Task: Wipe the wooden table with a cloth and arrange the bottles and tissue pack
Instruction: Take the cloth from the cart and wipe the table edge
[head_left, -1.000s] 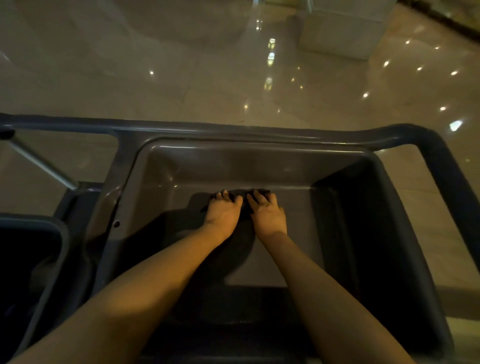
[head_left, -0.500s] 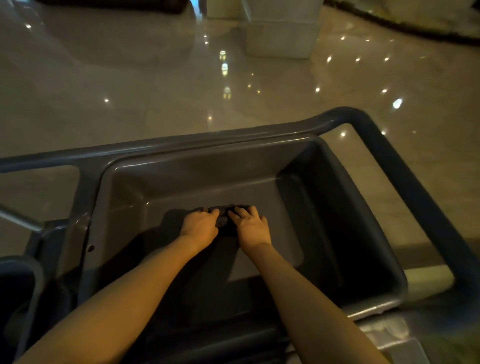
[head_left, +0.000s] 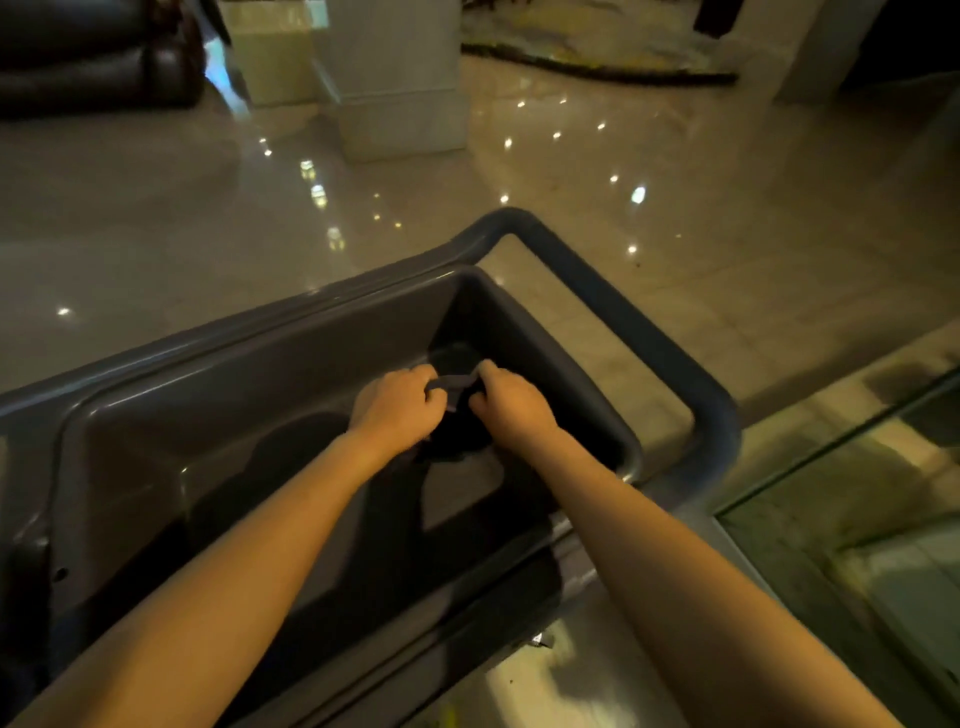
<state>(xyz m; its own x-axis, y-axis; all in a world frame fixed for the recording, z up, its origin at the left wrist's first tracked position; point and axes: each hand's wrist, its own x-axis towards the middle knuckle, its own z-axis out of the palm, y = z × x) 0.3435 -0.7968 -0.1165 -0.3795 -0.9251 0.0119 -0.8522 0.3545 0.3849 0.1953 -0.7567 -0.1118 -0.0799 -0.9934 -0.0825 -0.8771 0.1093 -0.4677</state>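
A dark grey cloth (head_left: 457, 415) hangs between my two hands above the floor of a grey plastic tub (head_left: 218, 431) on a cart. My left hand (head_left: 397, 405) grips the cloth's left edge, and my right hand (head_left: 511, 402) grips its right edge. A strip of the cloth stretches between my thumbs and the rest droops below them in shadow. No wooden table, bottles or tissue pack are in view.
The cart's thick grey handle bar (head_left: 649, 343) loops around the tub's right end. A glossy tiled floor (head_left: 208, 218) spreads beyond. A pale stone pillar base (head_left: 400, 98) and a dark leather sofa (head_left: 98, 57) stand at the back. A glass surface (head_left: 852, 509) lies at the right.
Both hands have closed on the cloth and lifted it off the tub floor. The view has swung to the right, so the tub now sits lower left.
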